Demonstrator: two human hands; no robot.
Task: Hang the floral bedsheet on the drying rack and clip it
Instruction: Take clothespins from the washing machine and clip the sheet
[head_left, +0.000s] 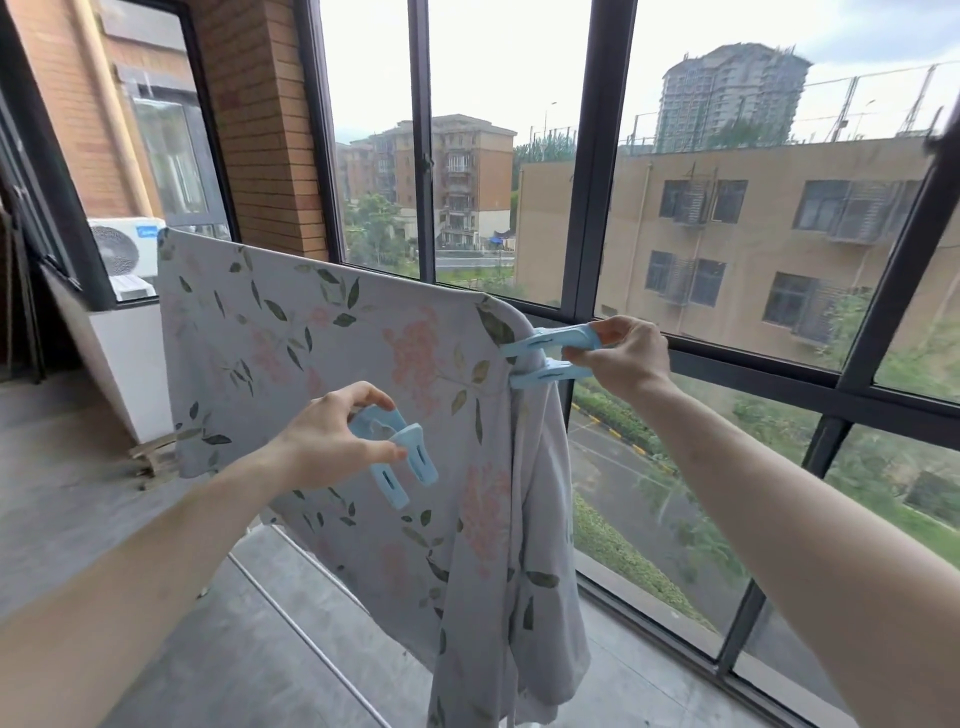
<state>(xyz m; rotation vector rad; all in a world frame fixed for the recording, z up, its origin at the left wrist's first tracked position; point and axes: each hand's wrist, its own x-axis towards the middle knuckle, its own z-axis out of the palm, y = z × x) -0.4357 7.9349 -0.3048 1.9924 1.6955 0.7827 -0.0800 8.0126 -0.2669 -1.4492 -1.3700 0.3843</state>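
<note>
- The floral bedsheet (332, 364) is already hanging over the top bar of the drying rack (291, 587), stretching from the far left corner to the near right corner, with extra cloth bunching and trailing down at that right end.
- Your right hand (621, 356) is squeezing the handles of a pale blue clip (550, 356), so its jaws are standing wide apart — one above and one below the sheet's right corner, straddling the covered bar.
- Your left hand (332, 441) is gripping a second blue clip (395, 457) in front of the sheet, thumb and fingers curling round it; it is not biting on any cloth yet.
- The step in hand looks to be the first clipping, at the right corner. To do it well, you are wanting both jaws pushed fully past the bar before letting go — otherwise the clip may be pinching only loose fabric and sliding off.
- Keep the handles pressed until the clip is sitting square, then ease off slowly.
- The bunched cloth below could be dragging the corner down, so catch the taut part, not the folds.
- Beyond the sheet, the balcony windows (597, 156) are running close behind the rack.
</note>
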